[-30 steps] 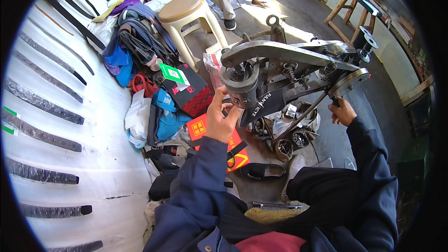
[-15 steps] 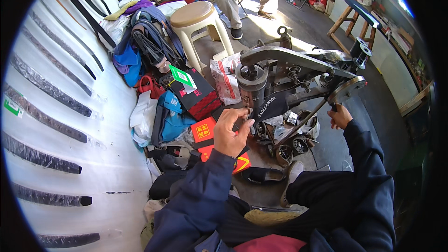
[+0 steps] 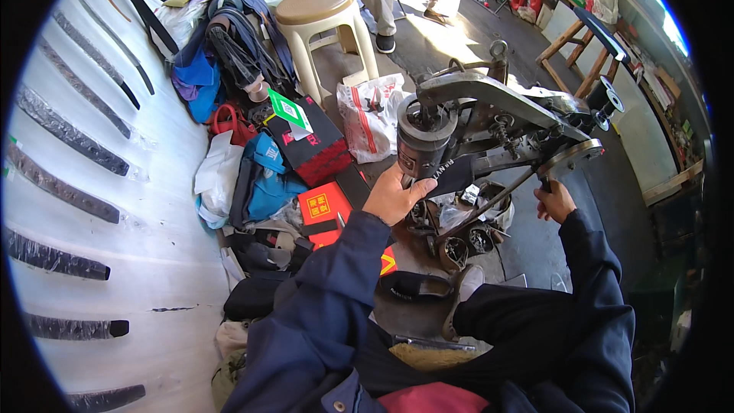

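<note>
A black metal hand-cranked shoe-stitching machine stands before me, its thick round head at the left end. Under that head lies a black fabric shoe with white lettering, partly hidden by the machine. My left hand is closed on the shoe's near edge, thumb stretched along it; its fingertips are mostly hidden. At the right, my right hand is wrapped round the dark crank handle of the wheel. Another black shoe rests on the floor beside my foot.
Small tins of metal bits stand below the machine. Left of it are a red box, a dark shoe box, a plastic bag and piled bags. A beige stool and a seated person are beyond.
My left hand has gone from a raised pinch near the machine head to a lower grip with the thumb extended. The right hand stays on the crank handle. The whole view has shifted slightly.
</note>
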Demonstrator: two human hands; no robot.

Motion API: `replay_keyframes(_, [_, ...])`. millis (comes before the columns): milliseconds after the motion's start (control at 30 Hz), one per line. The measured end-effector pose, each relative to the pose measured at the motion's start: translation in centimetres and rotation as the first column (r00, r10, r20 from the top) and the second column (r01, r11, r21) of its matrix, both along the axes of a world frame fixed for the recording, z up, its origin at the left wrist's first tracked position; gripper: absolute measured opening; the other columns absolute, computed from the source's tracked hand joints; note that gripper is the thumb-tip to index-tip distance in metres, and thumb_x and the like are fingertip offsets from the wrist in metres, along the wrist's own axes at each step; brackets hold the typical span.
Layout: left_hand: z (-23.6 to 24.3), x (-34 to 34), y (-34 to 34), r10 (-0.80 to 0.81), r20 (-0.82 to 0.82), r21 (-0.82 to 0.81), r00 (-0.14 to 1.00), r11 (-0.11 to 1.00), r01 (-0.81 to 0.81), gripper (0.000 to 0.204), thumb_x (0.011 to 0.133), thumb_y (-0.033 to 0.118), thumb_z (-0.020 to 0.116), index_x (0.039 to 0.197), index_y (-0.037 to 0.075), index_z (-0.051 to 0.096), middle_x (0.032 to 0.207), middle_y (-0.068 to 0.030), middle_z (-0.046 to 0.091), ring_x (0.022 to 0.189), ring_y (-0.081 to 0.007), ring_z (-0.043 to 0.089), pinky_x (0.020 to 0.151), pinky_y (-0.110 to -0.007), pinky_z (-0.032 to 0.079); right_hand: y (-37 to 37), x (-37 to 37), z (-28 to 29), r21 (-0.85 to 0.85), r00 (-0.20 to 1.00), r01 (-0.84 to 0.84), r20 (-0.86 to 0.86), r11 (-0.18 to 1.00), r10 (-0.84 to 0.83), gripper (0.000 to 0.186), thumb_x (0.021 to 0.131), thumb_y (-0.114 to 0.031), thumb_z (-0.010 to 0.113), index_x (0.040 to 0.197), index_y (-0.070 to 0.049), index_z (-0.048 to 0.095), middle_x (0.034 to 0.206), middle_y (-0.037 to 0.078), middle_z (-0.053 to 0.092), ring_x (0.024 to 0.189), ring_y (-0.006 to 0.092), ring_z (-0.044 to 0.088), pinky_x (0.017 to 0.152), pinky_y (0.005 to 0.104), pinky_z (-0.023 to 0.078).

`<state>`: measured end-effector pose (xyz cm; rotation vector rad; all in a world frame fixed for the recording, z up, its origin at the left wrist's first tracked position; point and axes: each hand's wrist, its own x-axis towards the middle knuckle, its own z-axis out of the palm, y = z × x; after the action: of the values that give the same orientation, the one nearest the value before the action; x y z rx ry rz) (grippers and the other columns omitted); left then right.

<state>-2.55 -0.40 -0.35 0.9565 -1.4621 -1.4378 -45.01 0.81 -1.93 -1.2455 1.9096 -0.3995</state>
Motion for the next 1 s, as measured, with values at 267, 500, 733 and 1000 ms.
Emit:
replay_keyframes(267, [-1.4,0.4,-0.3,-0.062,-0.021,0.116,0.998,0.991,0.064,0.056,0.091,0.033,0.078,0.134,0.007,0.054,0.117,-0.0046,0.067,0.089,-0.0122,0.064,0.057,-0.026,0.056,0.4,0.4,0.5,-0.017,0.992,-0.004,0.128,1.000,0.006,0.022,0.097,-0.019,0.061,0.101,0.001,0.054,0.068,0.009,0.064,0.053,0.0191,0.067,0.043,0.0304,0.049])
replay_keyframes(500, [-1.9,0.4,-0.9,-0.056,0.045,0.007,0.997,0.998,0.056,0.060,0.091,0.034,0.078,0.136,0.005,0.051,0.121,-0.0062,0.065,0.091,-0.0137,0.065,0.055,-0.026,0.056,1.6,1.3,5.7,-0.357,0.981,-0.119,0.103,0.927,0.166,0.018,0.095,-0.017,0.063,0.093,0.000,0.057,0.067,0.005,0.061,0.055,0.0130,0.062,0.050,0.0266,0.047])
replay_keyframes(733, [-0.1,0.8,0.1,-0.092,-0.046,0.237,0.995,0.966,0.100,0.054,0.096,0.028,0.072,0.142,0.011,0.050,0.121,-0.0033,0.064,0.102,-0.0133,0.061,0.056,-0.028,0.059,-0.6,-7.7,6.5,-0.649,0.979,0.085,-0.085,0.756,-0.183,0.007,0.094,-0.012,0.057,0.093,-0.005,0.058,0.066,0.001,0.055,0.052,0.0100,0.054,0.048,0.0259,0.040])
replay_keyframes(1000, [0.5,1.0,0.1,-0.115,-0.081,0.270,0.990,0.954,0.133,0.067,0.094,0.034,0.073,0.148,0.013,0.041,0.129,-0.0047,0.061,0.105,-0.0157,0.062,0.052,-0.028,0.059,-0.7,-7.3,-1.4,-0.145,0.970,0.161,-0.161,0.976,-0.184,0.013,0.096,-0.014,0.062,0.100,-0.005,0.054,0.063,0.007,0.057,0.048,0.0167,0.058,0.041,0.0320,0.044])
